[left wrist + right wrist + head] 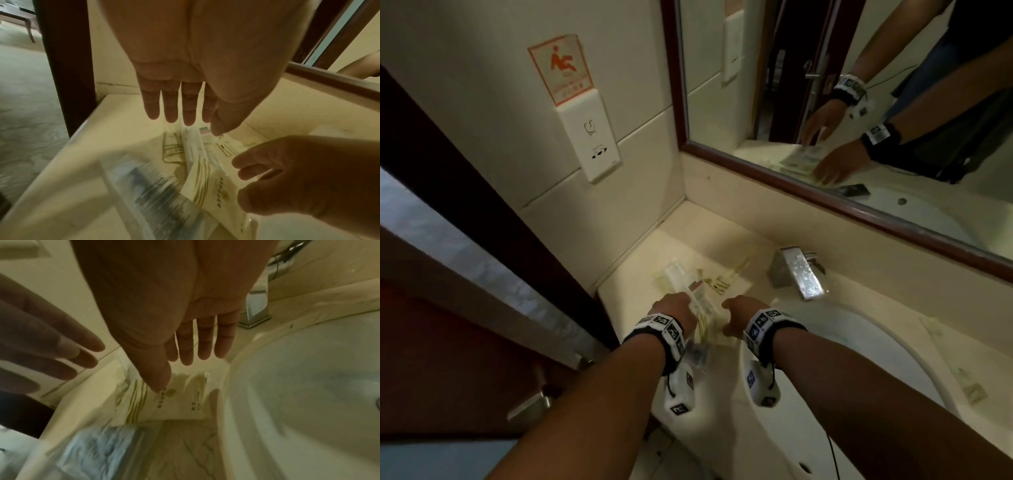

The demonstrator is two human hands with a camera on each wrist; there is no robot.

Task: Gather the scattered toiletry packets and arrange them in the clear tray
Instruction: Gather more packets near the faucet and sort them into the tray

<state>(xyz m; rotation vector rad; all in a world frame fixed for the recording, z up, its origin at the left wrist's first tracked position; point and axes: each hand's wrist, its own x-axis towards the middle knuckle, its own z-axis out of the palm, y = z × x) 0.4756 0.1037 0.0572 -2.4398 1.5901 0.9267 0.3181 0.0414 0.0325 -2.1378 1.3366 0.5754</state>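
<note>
From the head view, both hands reach over the cream desk (722,240) left of the sink (876,359). The left hand (674,310) and the right hand (743,313) hover over a loose heap of toiletry packets (688,284) spread between the wall and the faucet (796,270). The fingers are hidden behind the backs of the hands here. Two more packets (972,390) lie well apart, on the far side of the sink. A clear tray cannot be made out from this angle.

The left wrist view shows the left hand (185,73) with fingers (170,107) straight and slightly spread, holding nothing, above the cream, gold-striped packets (205,175). The right hand (298,175) comes in beside the heap, fingers loosely bent and apart. A blurred transparent edge over blue print near the camera may be the clear tray (127,186), though it could also be a clear wrapper.

The right wrist view shows the right hand (174,305) flat and empty, thumb tip just over a printed packet (164,400), with the left hand (41,337) spread beside it.

The step in hand looks like gathering: both hands about to close in on the heap. Next they must sweep the thin, slippery packets together, lift them, and later fetch the two strays.
</note>
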